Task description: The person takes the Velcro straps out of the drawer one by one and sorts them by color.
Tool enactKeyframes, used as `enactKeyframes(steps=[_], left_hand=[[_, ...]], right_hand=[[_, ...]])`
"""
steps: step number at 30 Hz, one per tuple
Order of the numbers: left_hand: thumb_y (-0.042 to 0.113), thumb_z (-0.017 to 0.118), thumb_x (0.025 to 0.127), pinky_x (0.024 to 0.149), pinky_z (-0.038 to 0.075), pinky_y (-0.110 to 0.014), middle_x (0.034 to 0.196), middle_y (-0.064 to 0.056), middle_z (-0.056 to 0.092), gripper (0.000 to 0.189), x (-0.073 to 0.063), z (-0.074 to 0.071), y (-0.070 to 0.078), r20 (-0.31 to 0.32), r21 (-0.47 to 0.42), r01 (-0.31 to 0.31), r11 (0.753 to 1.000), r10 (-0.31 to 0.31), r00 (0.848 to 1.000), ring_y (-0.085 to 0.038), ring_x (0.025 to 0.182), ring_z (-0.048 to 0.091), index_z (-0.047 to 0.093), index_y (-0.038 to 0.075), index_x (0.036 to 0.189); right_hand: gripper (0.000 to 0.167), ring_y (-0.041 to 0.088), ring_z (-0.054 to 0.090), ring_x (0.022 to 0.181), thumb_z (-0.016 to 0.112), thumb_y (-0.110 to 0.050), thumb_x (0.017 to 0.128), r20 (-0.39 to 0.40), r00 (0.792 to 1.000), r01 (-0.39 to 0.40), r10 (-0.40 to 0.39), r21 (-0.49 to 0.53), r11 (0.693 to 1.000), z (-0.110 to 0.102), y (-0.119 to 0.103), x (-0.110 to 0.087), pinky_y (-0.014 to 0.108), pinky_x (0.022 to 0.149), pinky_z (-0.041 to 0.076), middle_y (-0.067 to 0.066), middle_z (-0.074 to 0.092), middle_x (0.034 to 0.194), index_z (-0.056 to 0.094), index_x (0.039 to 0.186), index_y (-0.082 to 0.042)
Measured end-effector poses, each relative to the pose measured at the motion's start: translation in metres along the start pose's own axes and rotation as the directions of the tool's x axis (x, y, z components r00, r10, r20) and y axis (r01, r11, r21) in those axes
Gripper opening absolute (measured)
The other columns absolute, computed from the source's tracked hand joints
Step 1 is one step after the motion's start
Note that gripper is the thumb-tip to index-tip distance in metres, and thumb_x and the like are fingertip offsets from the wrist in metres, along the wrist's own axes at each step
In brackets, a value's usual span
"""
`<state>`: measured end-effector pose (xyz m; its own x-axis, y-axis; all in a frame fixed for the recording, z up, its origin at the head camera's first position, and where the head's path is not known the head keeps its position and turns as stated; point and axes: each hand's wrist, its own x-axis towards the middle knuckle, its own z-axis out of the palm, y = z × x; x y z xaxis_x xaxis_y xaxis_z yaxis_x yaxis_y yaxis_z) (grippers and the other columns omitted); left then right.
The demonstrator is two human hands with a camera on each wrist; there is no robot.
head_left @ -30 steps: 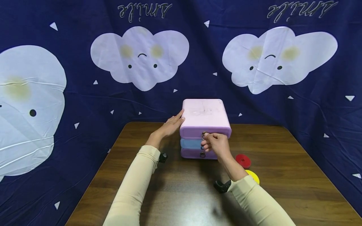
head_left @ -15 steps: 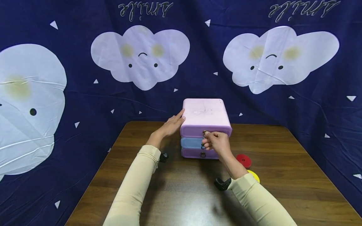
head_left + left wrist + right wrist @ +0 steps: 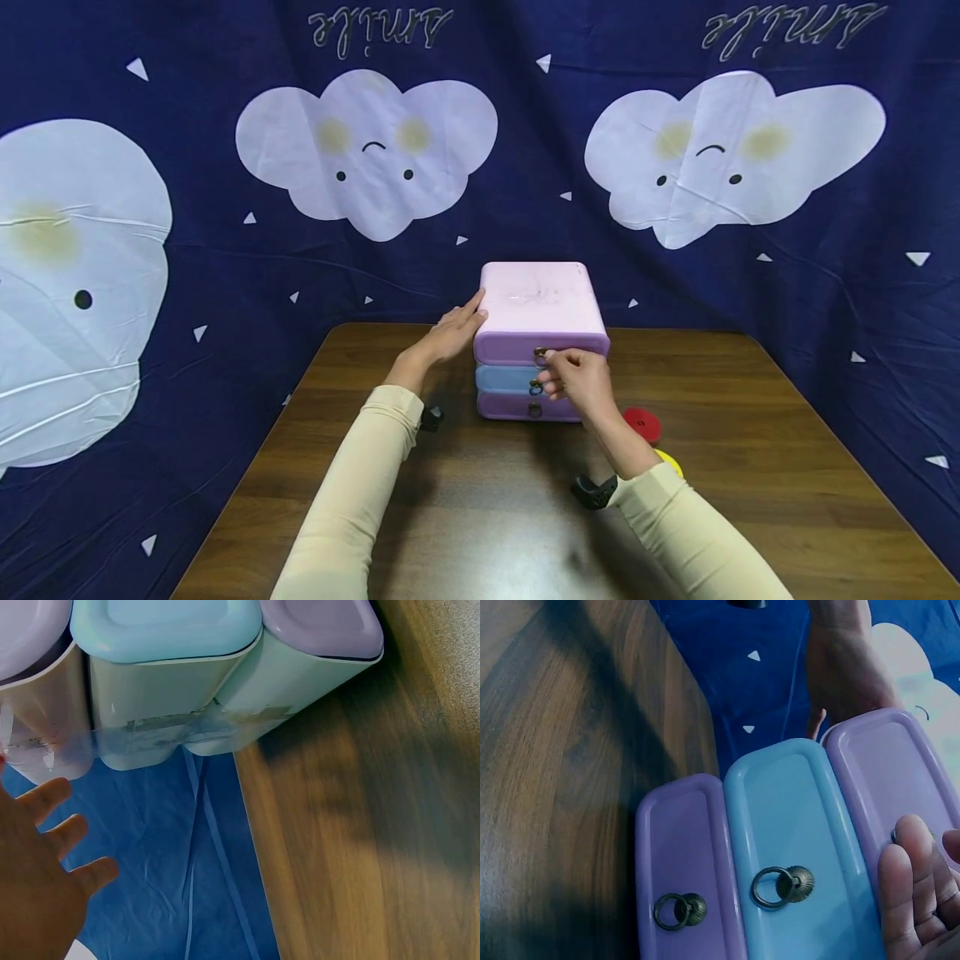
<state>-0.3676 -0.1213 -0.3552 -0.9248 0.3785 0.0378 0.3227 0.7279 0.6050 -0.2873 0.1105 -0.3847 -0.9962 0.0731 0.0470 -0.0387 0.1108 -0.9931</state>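
A stack of three small drawers stands on the table: a pink-topped purple one (image 3: pixel 502 347) uppermost, a blue one (image 3: pixel 498 379) in the middle and a purple one (image 3: pixel 501 406) at the bottom. Against the left side of the top drawer unit rests my left hand (image 3: pixel 450 332), its fingers extended; the left wrist view shows them spread. Thumb and forefinger of my right hand (image 3: pixel 585 382) pinch at the top drawer's ring pull (image 3: pixel 539 359); its other fingers are loosely bent. The blue drawer's ring (image 3: pixel 769 888) and the bottom drawer's ring (image 3: pixel 671 911) hang untouched.
To the right of the drawers lie a red disc (image 3: pixel 641 425) and a yellow disc (image 3: pixel 670 461), the yellow one partly behind my right forearm. A dark blue cloth (image 3: pixel 525 200) with clouds hangs behind the wooden table (image 3: pixel 465 517).
My right hand has shifted slightly right relative to the top drawer's ring, and the blue drawer's ring shows more. My left hand stays in place. The view shifts a little.
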Motion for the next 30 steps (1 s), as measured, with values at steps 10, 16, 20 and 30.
enactKeyframes(steps=[10, 16, 20, 30], left_hand=[[0.053, 0.018, 0.099, 0.119, 0.007, -0.053, 0.159, -0.001, 0.018, 0.056, -0.004, -0.003, 0.005, -0.012, 0.056, 0.023, 0.998, -0.022, 1.000, -0.031, 0.148, 0.007, 0.005, 0.037, 0.151], [0.053, 0.017, 0.099, 0.119, 0.007, -0.053, 0.160, -0.001, 0.016, 0.056, -0.005, -0.003, 0.007, -0.007, 0.072, 0.021, 0.997, -0.021, 1.000, -0.031, 0.148, 0.005, 0.004, 0.037, 0.151], [0.054, 0.016, 0.099, 0.118, 0.007, -0.054, 0.160, -0.001, 0.015, 0.056, -0.005, -0.003, 0.006, -0.006, 0.080, 0.021, 0.997, -0.021, 1.000, -0.031, 0.148, 0.005, 0.004, 0.037, 0.152], [0.055, 0.015, 0.099, 0.118, 0.006, -0.054, 0.160, -0.003, 0.015, 0.056, -0.005, -0.002, 0.008, -0.017, 0.090, 0.029, 0.995, -0.027, 0.999, -0.030, 0.149, 0.005, 0.004, 0.037, 0.151]], right_hand=[[0.036, 0.009, 0.064, 0.049, 0.059, -0.028, 0.093, -0.096, 0.988, 0.117, -0.123, -0.066, 0.991, -0.018, -0.015, -0.013, 0.032, 0.052, 0.056, -0.006, 0.067, 0.059, 0.067, 0.095, 0.007], [0.039, 0.007, 0.064, 0.049, 0.061, -0.028, 0.092, -0.161, 0.978, 0.132, -0.134, -0.023, 0.991, -0.037, -0.017, -0.018, 0.030, 0.052, 0.056, -0.010, 0.067, 0.058, 0.064, 0.098, 0.010], [0.040, 0.006, 0.063, 0.049, 0.061, -0.028, 0.092, -0.195, 0.974, 0.118, -0.113, 0.011, 0.993, -0.049, -0.010, -0.020, 0.030, 0.052, 0.056, -0.011, 0.067, 0.058, 0.063, 0.100, 0.011], [0.035, 0.007, 0.063, 0.049, 0.059, -0.026, 0.092, -0.209, 0.978, -0.006, -0.007, -0.061, 0.998, -0.057, 0.039, -0.019, 0.029, 0.051, 0.056, -0.008, 0.066, 0.058, 0.065, 0.098, 0.009]])
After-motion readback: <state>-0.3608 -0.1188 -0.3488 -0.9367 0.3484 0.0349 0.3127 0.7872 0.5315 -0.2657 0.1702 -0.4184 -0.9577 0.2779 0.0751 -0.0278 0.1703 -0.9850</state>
